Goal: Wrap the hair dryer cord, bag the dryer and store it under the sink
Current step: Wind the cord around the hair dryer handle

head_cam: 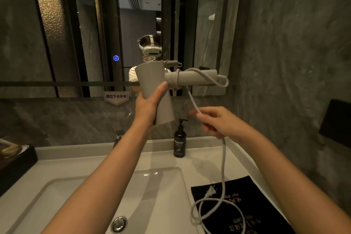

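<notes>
I hold a grey dryer (152, 81) up in front of the mirror (95, 30), above the sink (155, 192). My left hand (149, 107) grips its barrel, fingers curled round the back and thumb along the front. The handle sticks out to the right, level, with one turn of cord (223, 159) looped around it near the barrel. From the handle the cord drops to my right hand (218, 121), which pinches it between thumb and fingers. Below that hand the cord hangs down to the counter (207, 159) and curls in a loose loop on a black bag (252, 213) with gold lettering, which lies flat to the right of the sink. The plug (210, 192) rests on the bag's far edge. A black soap bottle (179, 143) with a pump stands at the back of the counter, just below the dryer. The tap (118, 138) shows behind my left forearm. At the far left sits a dark box (17, 165).
</notes>
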Tool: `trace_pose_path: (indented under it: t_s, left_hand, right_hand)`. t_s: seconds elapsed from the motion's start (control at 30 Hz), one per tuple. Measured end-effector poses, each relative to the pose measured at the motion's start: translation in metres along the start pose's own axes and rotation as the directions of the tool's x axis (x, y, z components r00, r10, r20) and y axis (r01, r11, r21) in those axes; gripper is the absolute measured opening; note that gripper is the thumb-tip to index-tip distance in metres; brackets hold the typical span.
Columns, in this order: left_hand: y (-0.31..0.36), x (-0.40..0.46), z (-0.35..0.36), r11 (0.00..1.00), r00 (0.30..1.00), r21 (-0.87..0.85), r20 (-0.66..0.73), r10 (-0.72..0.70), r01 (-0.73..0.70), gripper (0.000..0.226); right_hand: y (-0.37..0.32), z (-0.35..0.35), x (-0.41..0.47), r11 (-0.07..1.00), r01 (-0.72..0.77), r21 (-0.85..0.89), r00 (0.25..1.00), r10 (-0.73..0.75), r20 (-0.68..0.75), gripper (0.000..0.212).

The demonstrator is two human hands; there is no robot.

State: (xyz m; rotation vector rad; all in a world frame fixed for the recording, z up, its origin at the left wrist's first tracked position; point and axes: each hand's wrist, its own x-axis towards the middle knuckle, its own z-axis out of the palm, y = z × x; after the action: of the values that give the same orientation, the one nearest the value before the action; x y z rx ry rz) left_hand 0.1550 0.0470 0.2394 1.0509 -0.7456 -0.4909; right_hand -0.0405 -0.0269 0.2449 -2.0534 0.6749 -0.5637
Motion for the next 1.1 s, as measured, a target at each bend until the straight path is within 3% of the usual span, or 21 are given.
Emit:
trace_pose_path:
  t_s: [0.1,0.2,0.4,0.53,0.73,0.83,0.93,0.97,1.03,1.1]
  left_hand:
    - [-0.003,0.003,-0.002,0.984,0.992,0.154,-0.072,0.106,-0.094,0.069]
    - [-0.006,0.003,-0.003,0.951,0.983,0.261,-0.042,0.181,-0.164,0.066]
    - [0.002,0.002,-0.01,0.913,0.975,0.365,0.185,0.12,-0.181,0.059]
    - [0.01,-0.002,-0.015,0.94,0.944,0.313,0.328,0.026,-0.134,0.07]
    - [0.008,0.001,-0.009,0.99,0.893,0.143,0.447,-0.058,-0.007,0.077]
    - [0.007,-0.001,0.004,0.997,0.878,0.012,0.472,-0.075,0.079,0.067]
    - [0.002,-0.001,0.014,0.985,0.895,-0.116,0.442,-0.062,0.126,0.063]
    - [0.001,-0.002,0.018,0.979,0.908,-0.153,0.416,-0.058,0.132,0.064]
    - [-0.001,-0.002,0.025,0.959,0.942,-0.238,0.328,-0.067,0.151,0.071]
    - [-0.001,-0.001,0.029,0.944,0.971,-0.292,0.223,-0.085,0.15,0.073]
  right_hand:
    - [-0.009,-0.016,-0.011,0.987,-0.004,-0.162,1.0,0.005,0.006,0.019]
    - [-0.018,-0.03,-0.011,0.933,0.108,-0.343,0.978,-0.163,-0.134,0.013]
    - [-0.028,-0.055,0.005,0.918,0.265,-0.296,0.861,-0.363,-0.357,0.003]
    - [-0.035,-0.063,0.012,0.902,0.359,-0.241,0.833,-0.426,-0.353,0.003]
    - [-0.039,-0.063,0.023,0.927,0.365,-0.089,0.875,-0.374,-0.308,0.017]
    - [-0.021,-0.052,0.029,0.934,0.331,0.139,0.912,-0.278,-0.302,0.017]
    - [-0.01,-0.034,0.03,0.866,0.259,0.429,0.93,-0.104,-0.351,0.014]
    - [-0.013,-0.029,0.028,0.902,0.198,0.383,0.938,-0.061,-0.342,0.019]
    - [-0.017,-0.02,0.024,0.985,0.151,0.083,0.941,-0.117,-0.318,0.031]
    - [-0.015,-0.015,0.022,0.988,0.154,-0.032,0.96,-0.157,-0.23,0.035]
